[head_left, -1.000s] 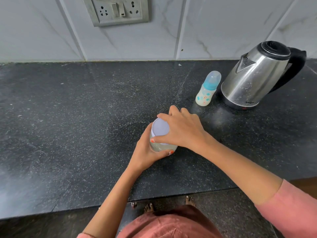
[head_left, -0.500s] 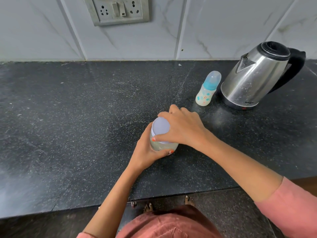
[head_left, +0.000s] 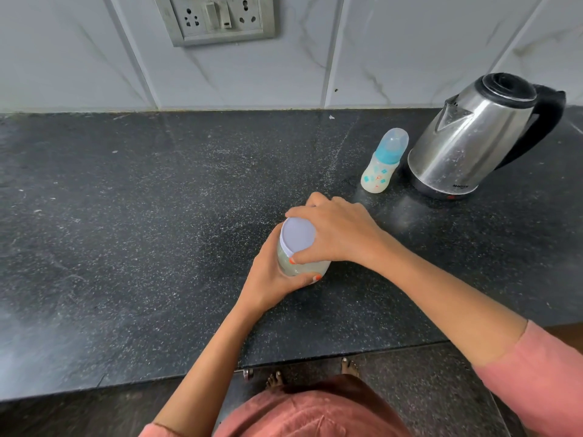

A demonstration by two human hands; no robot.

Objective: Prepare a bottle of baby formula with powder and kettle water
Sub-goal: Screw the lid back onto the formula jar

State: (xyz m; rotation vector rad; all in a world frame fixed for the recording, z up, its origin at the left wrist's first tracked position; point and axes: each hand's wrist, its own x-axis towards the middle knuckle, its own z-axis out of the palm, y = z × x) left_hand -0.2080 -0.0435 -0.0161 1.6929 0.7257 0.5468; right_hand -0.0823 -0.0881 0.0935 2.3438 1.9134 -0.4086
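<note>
At the near edge of the dark stone surface (head_left: pixel 126 247), the left hand (head_left: pixel 271 279) wraps the powder jar (head_left: pixel 299 266) while the right hand (head_left: pixel 334 234) clamps its white lid (head_left: pixel 296 236); steadying the base and twisting evenly should open it without spilling. Farther back stand the capped baby bottle (head_left: pixel 383 162) and, beside it, the steel kettle (head_left: pixel 467 137), its base lettering illegible
</note>
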